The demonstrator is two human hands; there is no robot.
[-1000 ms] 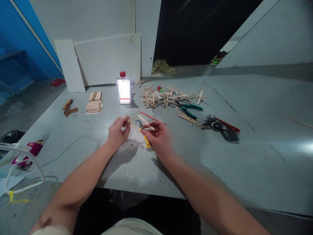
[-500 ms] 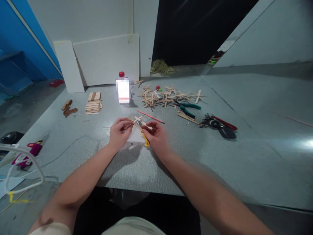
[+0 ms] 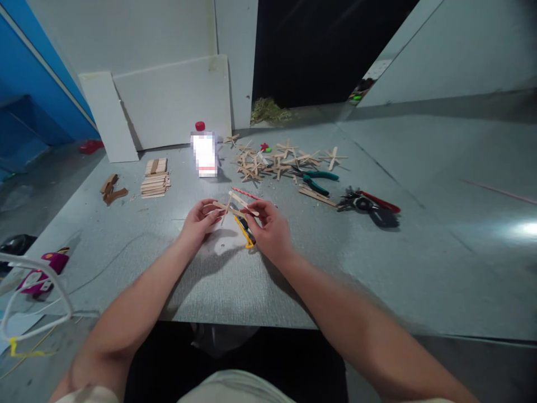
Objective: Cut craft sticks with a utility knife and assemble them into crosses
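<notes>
Just over the near middle of the grey table, a person is holding a few wooden sticks up between two hands. They are thin and flat, pale as bare wood, with rounded ends where I can make them out. One slants down from far left toward the right hand, another runs low between the fingers, and a slimmer-looking one crosses near the left fingertips, so they make a loose star shape; I can't tell whether they are fixed together.

The left hand pinches one end between thumb and fingers. The right hand is curled, gripping the sticks at their right side. A yellow cutter sits just beside the right hand, slanting toward the near edge; whether the hand touches it I can't say.

Just beyond the sticks lies a striped red pencil. Farther off is a heap of stick stars in the same pale wood, with green-handled pliers at its right. Stacked sticks lie far left, left of a red-capped bottle.
</notes>
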